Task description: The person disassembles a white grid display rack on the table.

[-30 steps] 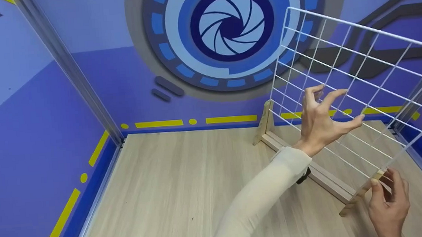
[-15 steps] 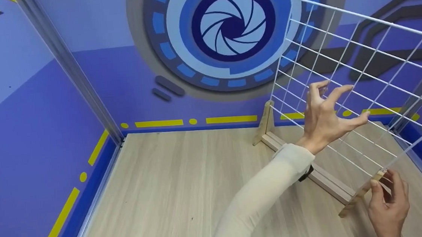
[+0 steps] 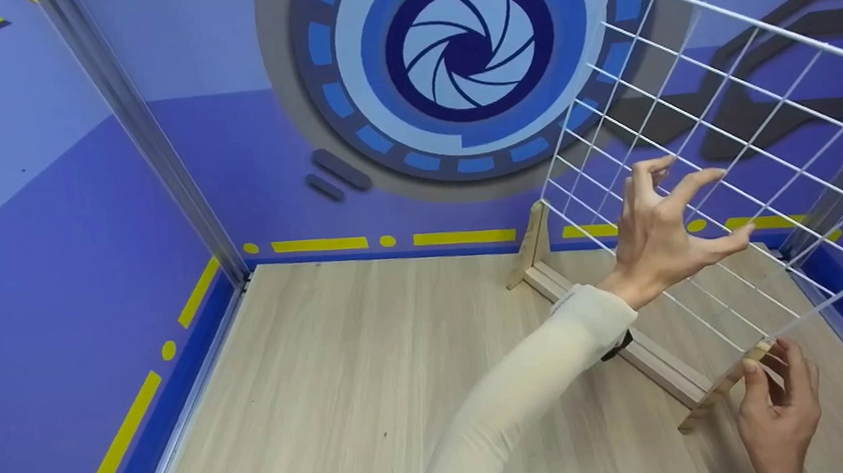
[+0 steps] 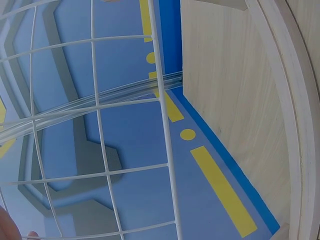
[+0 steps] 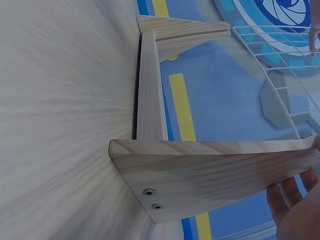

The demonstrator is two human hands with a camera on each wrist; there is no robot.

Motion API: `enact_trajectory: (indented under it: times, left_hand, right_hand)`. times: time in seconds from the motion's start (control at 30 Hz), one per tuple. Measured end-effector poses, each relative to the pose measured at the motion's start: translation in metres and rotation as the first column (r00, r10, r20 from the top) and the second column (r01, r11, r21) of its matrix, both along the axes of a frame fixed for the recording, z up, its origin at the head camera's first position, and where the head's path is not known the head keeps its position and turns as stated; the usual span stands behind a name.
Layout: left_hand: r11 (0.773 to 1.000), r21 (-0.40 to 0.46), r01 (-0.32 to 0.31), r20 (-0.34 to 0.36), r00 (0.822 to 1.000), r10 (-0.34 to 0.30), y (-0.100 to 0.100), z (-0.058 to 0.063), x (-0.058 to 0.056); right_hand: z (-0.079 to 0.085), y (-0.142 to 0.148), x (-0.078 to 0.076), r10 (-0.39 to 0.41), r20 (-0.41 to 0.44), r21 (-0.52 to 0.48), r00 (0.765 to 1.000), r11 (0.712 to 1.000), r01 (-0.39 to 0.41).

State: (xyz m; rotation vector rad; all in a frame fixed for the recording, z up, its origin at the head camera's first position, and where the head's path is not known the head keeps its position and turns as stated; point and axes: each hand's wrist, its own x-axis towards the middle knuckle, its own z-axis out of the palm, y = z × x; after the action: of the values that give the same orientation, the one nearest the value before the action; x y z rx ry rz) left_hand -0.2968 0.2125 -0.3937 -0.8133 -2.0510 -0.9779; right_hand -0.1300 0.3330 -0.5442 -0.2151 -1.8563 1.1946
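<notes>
A white wire grid panel [image 3: 784, 98] leans up at a slant on a wooden stand, its lower edge meeting the tops of the two end pieces. My left hand [image 3: 651, 237] grips the panel's wires, fingers and thumb spread and bent; a bit of it shows at the lower left of the left wrist view. My right hand [image 3: 779, 415] holds the upper tip of the near end piece [image 5: 210, 170], thumb on one side, fingers on the other. A wooden crossbar [image 3: 661, 368] joins it to the far end piece [image 3: 531, 246] along the tabletop.
The wood-grain tabletop [image 3: 342, 378] stretches left of the stand. Blue-purple printed walls [image 3: 221, 169] enclose it at the back and sides, and metal posts [image 3: 151, 152] stand in the corners. Two bolt heads [image 5: 149, 192] sit in the near end piece.
The grid panel's upper edge has swung up and to the right, with its lower edge staying at the end pieces. My left hand has moved along with it; my right hand has stayed put.
</notes>
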Motion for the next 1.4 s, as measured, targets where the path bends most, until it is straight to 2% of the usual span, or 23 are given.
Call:
enact_trajectory:
  times: [0.27,0.37,0.9,1.13,1.3,1.4]
  left_hand:
    - [1.0,0.008,-0.007,-0.007,1.0,0.007,0.0,-0.001,0.0]
    - [1.0,0.016,-0.014,-0.006,1.0,0.014,-0.002,-0.001,-0.001]
    - [0.998,0.049,-0.035,0.008,0.999,0.034,-0.01,-0.007,-0.004]
    - [0.997,0.061,-0.045,0.018,0.999,0.044,-0.013,-0.011,-0.005]
    - [0.997,0.059,-0.05,0.005,0.999,0.05,-0.014,-0.014,-0.006]
    - [0.997,0.063,-0.053,-0.011,0.998,0.054,-0.017,-0.017,-0.009]
  right_hand:
    - [-0.025,0.019,-0.01,-0.032,0.021,0.006,0.999,0.999,0.032]
    - [-0.029,0.022,-0.011,-0.028,0.031,0.012,0.999,1.0,0.028]
    - [-0.026,0.021,-0.012,-0.024,0.029,0.002,0.999,1.0,0.024]
    - [-0.028,0.023,-0.012,-0.038,0.055,0.009,0.998,0.999,0.038]
    - [-0.029,0.022,-0.013,-0.052,0.057,0.001,0.997,0.999,0.052]
    - [-0.023,0.016,-0.012,-0.043,0.035,0.003,0.998,0.999,0.042]
